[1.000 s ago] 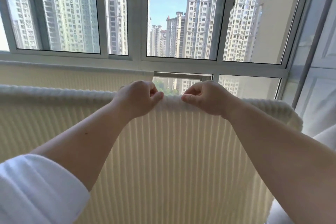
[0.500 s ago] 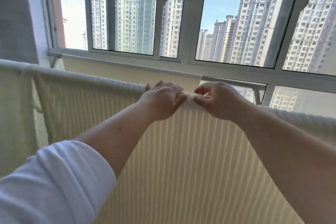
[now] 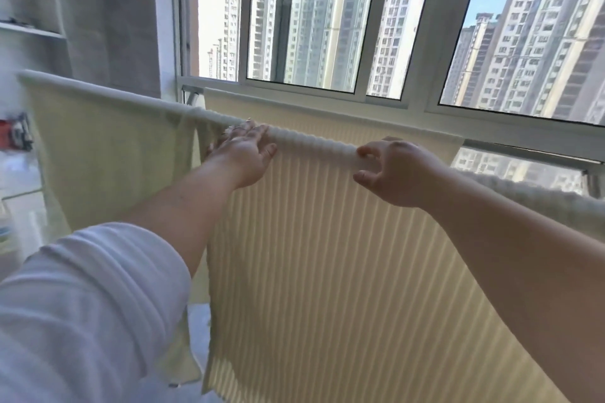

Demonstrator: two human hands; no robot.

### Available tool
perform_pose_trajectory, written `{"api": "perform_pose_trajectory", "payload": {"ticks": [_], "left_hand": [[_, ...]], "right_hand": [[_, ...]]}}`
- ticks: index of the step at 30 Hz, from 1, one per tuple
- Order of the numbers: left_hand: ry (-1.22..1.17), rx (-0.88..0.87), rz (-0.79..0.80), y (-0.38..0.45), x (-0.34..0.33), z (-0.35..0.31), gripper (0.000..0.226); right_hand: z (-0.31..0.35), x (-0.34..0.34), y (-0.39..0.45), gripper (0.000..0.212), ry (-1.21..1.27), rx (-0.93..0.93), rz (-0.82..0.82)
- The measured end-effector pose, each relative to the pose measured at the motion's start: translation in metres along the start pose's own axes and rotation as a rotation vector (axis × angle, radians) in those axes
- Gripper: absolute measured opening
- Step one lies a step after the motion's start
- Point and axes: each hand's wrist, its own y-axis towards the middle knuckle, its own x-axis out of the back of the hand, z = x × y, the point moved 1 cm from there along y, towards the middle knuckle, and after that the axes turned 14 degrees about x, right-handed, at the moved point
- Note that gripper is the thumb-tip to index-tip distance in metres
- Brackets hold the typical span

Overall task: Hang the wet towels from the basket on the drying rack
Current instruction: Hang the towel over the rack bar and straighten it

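The cream ribbed fabric towel (image 3: 327, 255) hangs folded over the top rail of the drying rack; the rail itself is hidden under the fold. My left hand (image 3: 244, 154) lies flat and open on the fold, fingers spread toward the towel's left edge. My right hand (image 3: 393, 173) hovers just beside the fold with thumb and fingers apart, gripping nothing. A pale green smooth towel (image 3: 108, 147) hangs on the same line to the left, its edge touching or slightly overlapping the cream one; which, I cannot tell. The basket is not in view.

Judged risks:
- Overlapped edges would trap damp and slow drying; cause: too little spread along the rail.
- Wet cloth is heavy. Unequal front and back lengths could let the towel slide off; the back drop is hidden.
- A sideways push could bunch the ribs.
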Motion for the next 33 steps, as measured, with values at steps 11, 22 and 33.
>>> {"api": "perform_pose_trajectory", "payload": {"ticks": [11, 22, 33], "left_hand": [[-0.516, 0.231, -0.026, 0.066, 0.018, 0.092, 0.048], [-0.442, 0.13, -0.2, 0.102, 0.02, 0.123, 0.043], [-0.318, -0.27, -0.35, 0.102, 0.037, 0.107, 0.012]], "right_hand": [[0.079, -0.042, 0.091, 0.053, -0.03, -0.113, -0.017], [0.116, -0.058, 0.133, 0.044, -0.013, -0.212, -0.076], [0.13, -0.069, 0.152, 0.049, -0.047, -0.214, -0.076]]}}
